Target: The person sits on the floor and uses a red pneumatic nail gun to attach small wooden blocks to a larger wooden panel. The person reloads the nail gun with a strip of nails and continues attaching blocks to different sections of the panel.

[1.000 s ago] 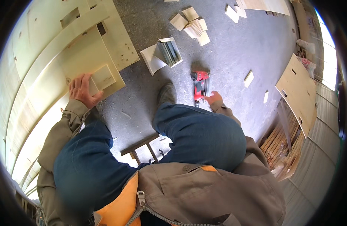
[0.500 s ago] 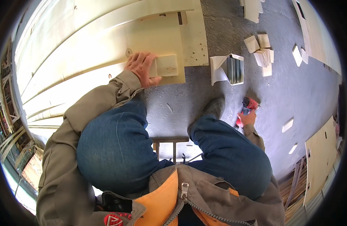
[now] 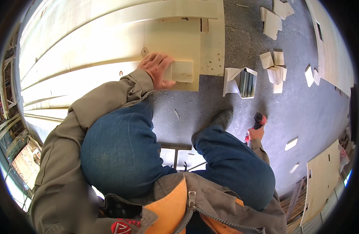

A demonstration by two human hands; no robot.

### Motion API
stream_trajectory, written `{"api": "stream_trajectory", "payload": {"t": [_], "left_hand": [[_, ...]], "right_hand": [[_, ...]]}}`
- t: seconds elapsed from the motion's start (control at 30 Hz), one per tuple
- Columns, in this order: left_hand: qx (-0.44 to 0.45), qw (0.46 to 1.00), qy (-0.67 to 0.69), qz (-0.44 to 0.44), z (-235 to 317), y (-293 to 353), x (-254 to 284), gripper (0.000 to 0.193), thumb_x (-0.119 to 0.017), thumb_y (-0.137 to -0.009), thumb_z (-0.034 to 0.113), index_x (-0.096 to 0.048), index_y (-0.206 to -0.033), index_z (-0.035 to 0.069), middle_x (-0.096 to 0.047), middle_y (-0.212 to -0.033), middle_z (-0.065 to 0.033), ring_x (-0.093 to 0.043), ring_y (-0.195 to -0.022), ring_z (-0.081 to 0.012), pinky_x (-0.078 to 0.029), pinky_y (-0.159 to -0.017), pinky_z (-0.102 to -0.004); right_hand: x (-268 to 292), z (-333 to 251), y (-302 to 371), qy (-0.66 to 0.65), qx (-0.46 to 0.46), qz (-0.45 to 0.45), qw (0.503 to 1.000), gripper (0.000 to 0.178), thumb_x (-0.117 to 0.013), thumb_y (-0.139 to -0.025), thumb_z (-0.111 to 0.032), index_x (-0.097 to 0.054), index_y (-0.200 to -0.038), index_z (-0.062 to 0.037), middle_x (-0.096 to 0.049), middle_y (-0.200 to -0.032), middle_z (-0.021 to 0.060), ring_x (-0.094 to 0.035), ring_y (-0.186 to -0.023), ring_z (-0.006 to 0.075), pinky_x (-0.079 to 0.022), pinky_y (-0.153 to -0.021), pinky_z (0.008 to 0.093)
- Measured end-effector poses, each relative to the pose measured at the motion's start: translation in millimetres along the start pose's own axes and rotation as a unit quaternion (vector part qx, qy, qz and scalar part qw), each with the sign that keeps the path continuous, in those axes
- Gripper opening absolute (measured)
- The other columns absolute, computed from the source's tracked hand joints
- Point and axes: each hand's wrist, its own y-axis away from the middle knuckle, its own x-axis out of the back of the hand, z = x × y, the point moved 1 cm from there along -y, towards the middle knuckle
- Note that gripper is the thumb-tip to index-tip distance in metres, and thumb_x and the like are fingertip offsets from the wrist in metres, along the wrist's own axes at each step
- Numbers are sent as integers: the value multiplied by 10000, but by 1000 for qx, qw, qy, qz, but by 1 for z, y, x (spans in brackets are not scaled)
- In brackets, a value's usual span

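My left hand (image 3: 158, 71) rests at the end of a pale wooden strip, its fingers over the top and the thumb at the near edge. It grips one end of a small flat wooden block (image 3: 183, 71), which lies along the edge of a plywood sheet (image 3: 171, 39). Down at my right side, my right hand (image 3: 256, 133) is closed around the handle of a red and black cordless drill (image 3: 259, 119), held low near the floor. Part of the handle is hidden by the fingers.
On the grey floor (image 3: 203, 93) stands an opened white box (image 3: 231, 81) with dark strips inside. Beyond it lie piles of small wooden pieces (image 3: 276, 74). More plywood (image 3: 320, 179) leans at the right. My knees flank a small stand (image 3: 175, 147).
My right hand has turned the drill, so that its black end shows more. The left hand stays on the wooden block. The whole view has shifted slightly.
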Motion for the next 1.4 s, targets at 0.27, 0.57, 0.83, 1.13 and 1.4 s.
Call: {"api": "stream_trajectory", "payload": {"t": [0.27,0.57,0.83,1.13,1.4], "left_hand": [[-23,999,34,29,-1,5,1,798,-846,-745,417,-536,-1395,74,-537,-1335,-169,-514,-1277,-383,-420,-1124,-512],[-52,997,46,19,-1,0,6,795,-843,-786,396,-522,-1404,11,-539,-1350,-165,-513,-1297,-344,-390,-1139,-485],[-51,996,63,38,-5,6,6,784,-845,-782,387,-542,-1400,11,-566,-1338,-159,-532,-1292,-335,-407,-1126,-471],[-66,994,60,62,-10,2,1,726,-840,-762,392,-575,-1324,19,-597,-1253,-130,-567,-1219,-321,-430,-1077,-452],[-67,996,34,58,-9,-2,-2,780,-851,-731,429,-586,-1343,25,-600,-1267,-138,-581,-1205,-317,-430,-1068,-457]], "right_hand": [[90,25,-32,-377,-131,-112,910,282,-656,-764,-130,-667,-1012,5,-642,-756,99,-627,-597,223,-539,-552,366],[290,-256,8,-279,69,-35,957,314,-731,-1000,-287,-693,-1141,-9,-631,-699,49,-578,-508,144,-476,-461,315],[277,-420,130,-274,262,-160,911,250,-679,-903,-122,-729,-1080,48,-733,-831,104,-690,-731,173,-558,-703,335],[86,-408,253,-410,64,-291,862,348,-739,-866,-37,-682,-1206,9,-700,-926,48,-656,-785,126,-541,-717,296],[12,-379,256,-394,130,-250,875,497,-729,-827,14,-586,-1302,-11,-659,-1075,73,-643,-918,148,-532,-813,299]]}}
